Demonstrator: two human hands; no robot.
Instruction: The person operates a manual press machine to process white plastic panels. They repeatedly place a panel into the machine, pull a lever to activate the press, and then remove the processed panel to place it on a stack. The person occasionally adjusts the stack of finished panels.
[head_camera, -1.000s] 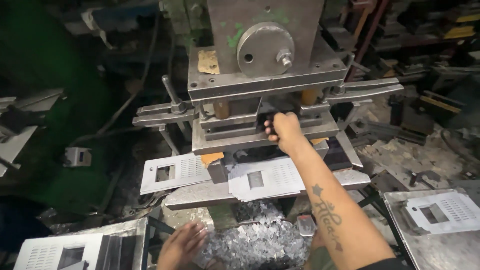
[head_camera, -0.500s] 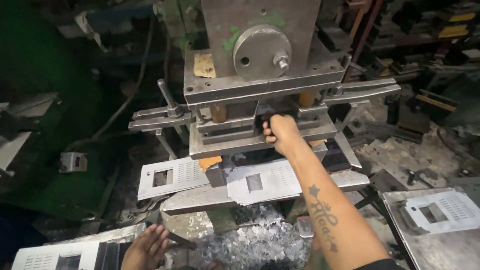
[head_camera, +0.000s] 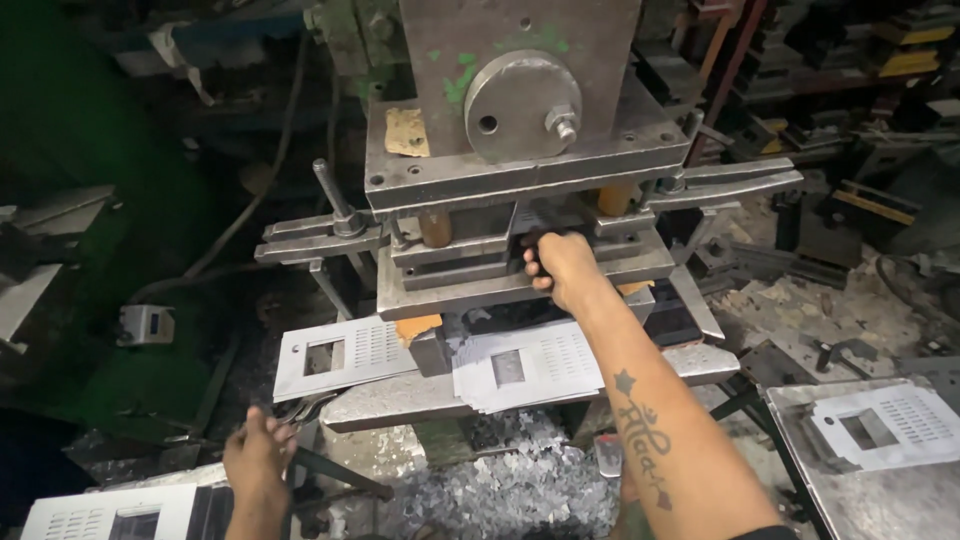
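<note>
Two hands: both bare, both busy — one high in the press, one low by the stock.
Right hand: at the centre of the view, reaching into the gap between the upper and lower blocks of the press; fingers curled shut around something dark in the die opening — cannot tell what, the knuckles hide it.
Left hand: at 7 o'clock, palm down, fingers loosely spread and holding nothing; hovers just above the stack of punched sheets in the bottom-left corner, close enough to pick from without looking.
Punched panels: one grey panel lies at 9 o'clock of the die on the press bed, a paler one directly under the right forearm — both flat, window cut-out and perforations showing, overhanging the front edge of the bed.
Scrap: heap of small metal offcuts at 6 o'clock under the bed — it lies right below the die, where slugs would drop.
Right-side worktop: at 4 o'clock, carries another perforated panel — within reach of the right arm.
Lever: upright rod with a round knob at 10 o'clock of the die, untouched.
</note>
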